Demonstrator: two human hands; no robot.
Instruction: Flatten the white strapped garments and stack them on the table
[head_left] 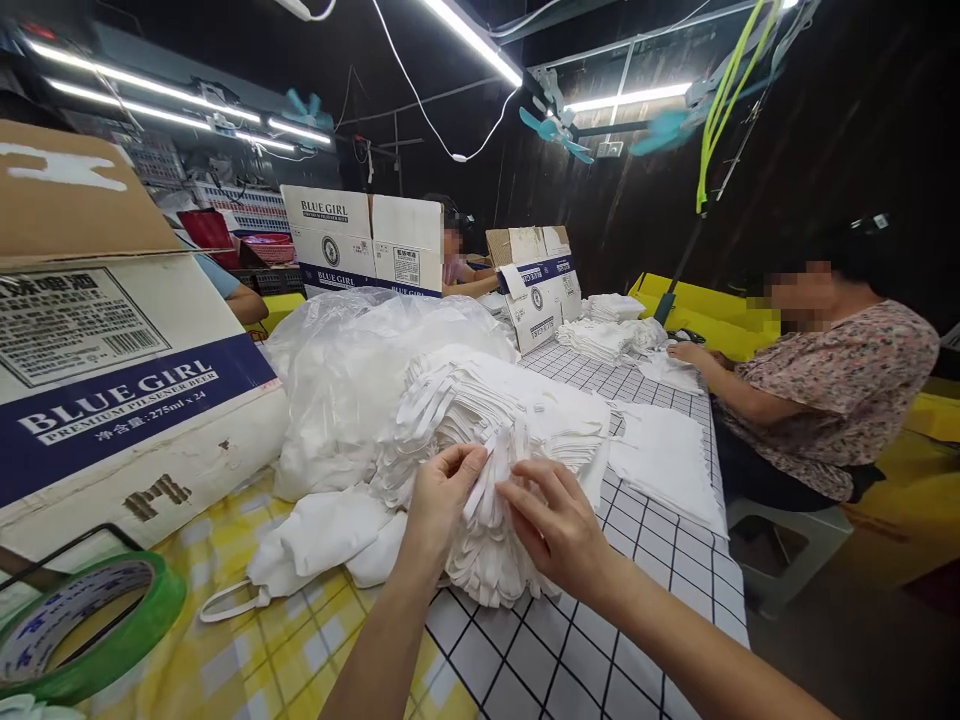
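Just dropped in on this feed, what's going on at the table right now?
The person wearing the camera has both hands in a stack of white cloth pieces on the checked table. The left hand pinches a bundle of straps. The right hand lies against the same bundle, its grip hidden. A clear plastic bag and a cardboard box sit to the left, with a roll of green tape nearer. A co-worker seated on the right also has a hand on white cloth.

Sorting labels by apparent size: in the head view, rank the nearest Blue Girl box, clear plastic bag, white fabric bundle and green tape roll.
1. Blue Girl box (nearest camera).
2-3. clear plastic bag and white fabric bundle: too alike to rank.
4. green tape roll.
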